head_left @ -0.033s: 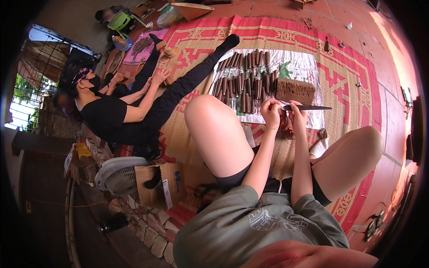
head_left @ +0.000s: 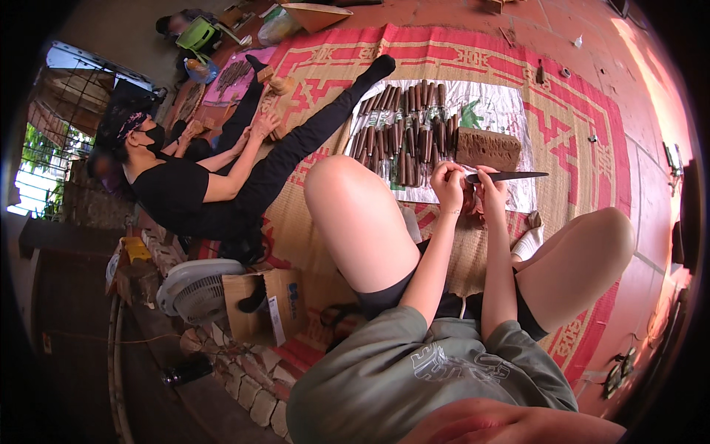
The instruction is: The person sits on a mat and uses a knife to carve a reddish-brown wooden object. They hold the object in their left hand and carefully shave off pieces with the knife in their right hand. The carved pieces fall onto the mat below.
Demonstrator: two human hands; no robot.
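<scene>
Between my raised knees, my two hands are close together in front of the white sheet. My right hand is closed round one end of a long, dark, tapered tool, whose point reaches out to the right. Beside it, my left hand is pinched shut near the tool's held end; what its fingers hold is too small and hidden to name. Just beyond my fingers, a brown block with a grooved side lies on the white sheet. Several dark brown, slender rods lie in rows to its left.
A red and straw-coloured woven mat covers the tiled floor. At left, a masked person in black sits with one leg stretched toward the sheet. An open cardboard box and a fan stand at my lower left.
The point of the dark tool has tipped up very slightly in my right hand. Otherwise both hands stay in almost the same place.
</scene>
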